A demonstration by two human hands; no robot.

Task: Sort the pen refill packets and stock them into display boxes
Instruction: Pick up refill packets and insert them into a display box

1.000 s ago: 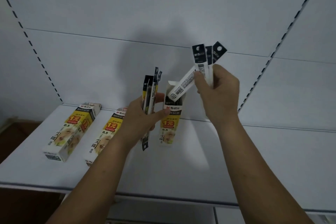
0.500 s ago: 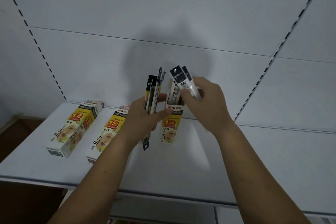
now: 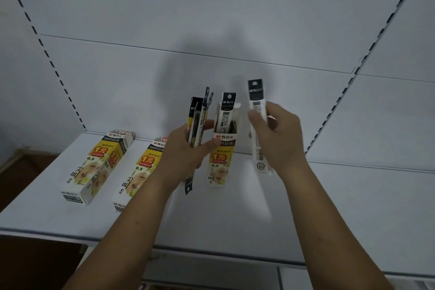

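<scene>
My right hand [image 3: 277, 141] pinches a white packet [image 3: 257, 129] between thumb and curled fingers. The packet is upright, just beside the right wall of the upright display box [image 3: 221, 160], not over its opening. My left hand [image 3: 186, 155] is curled round a bundle of packets [image 3: 197, 120], with the thumb tip lying on the box front. I cannot tell whether that hand also grips the box.

Fault conditions, as judged:
- The white packet's lower end hangs well below the box rim. Moving it sideways without lifting first would strike the wall and tip the tall, narrow box.
- A seated packet [image 3: 227, 110] already stands in the opening and leans toward the left wall. A new packet may jam against it or catch the raised flap.
- One dark strip [image 3: 189, 186] hangs below the bundle. A looser grip could drop it.
- The bundle is dark and the right-hand packet is white, so mixing the types would spoil the sort.

Surroundings: a first flat box [image 3: 94, 167] and a second flat box [image 3: 138, 169] lie on the shelf [image 3: 329, 207] to the left, the second partly hidden behind my left wrist. A slotted upright [image 3: 47, 54] and the back panel [image 3: 211, 19] close off the rear, limiting reach behind the box
</scene>
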